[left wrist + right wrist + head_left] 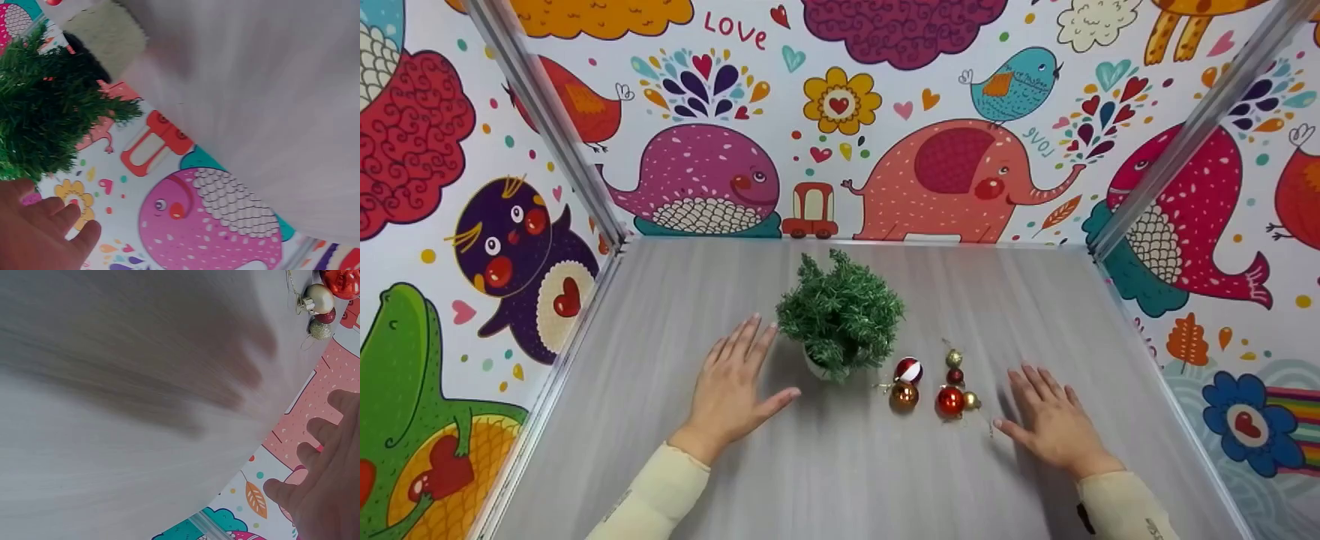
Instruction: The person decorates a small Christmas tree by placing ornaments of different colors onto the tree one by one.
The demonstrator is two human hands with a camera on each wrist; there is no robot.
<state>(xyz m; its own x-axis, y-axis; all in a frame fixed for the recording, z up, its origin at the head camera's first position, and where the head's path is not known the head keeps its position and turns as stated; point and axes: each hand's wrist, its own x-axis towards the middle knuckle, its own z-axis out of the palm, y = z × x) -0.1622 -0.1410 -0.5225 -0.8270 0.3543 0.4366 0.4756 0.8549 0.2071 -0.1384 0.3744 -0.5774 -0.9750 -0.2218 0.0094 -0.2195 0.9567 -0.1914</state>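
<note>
In the head view a small artificial Christmas tree [847, 307] stands in a pale pot [817, 365] near the middle of the table. My left hand [733, 390] is just left of it, palm down with straight, spread fingers and holding nothing. To the tree's right lie several baubles: a red and white one [909, 370], a copper one [904, 396], a shiny red one [950, 401], a gold one [971, 400], a small dark red one [955, 376] and a glittery gold one [954, 358]. Right of these, my right hand [1054, 427] is spread and empty.
The grey wood-grain table [840, 480] is enclosed by walls printed with cartoon animals, such as an elephant [945, 187]. Metal rails [547, 112] run up the back corners. Thin gold hanging strings [986, 424] trail from some baubles.
</note>
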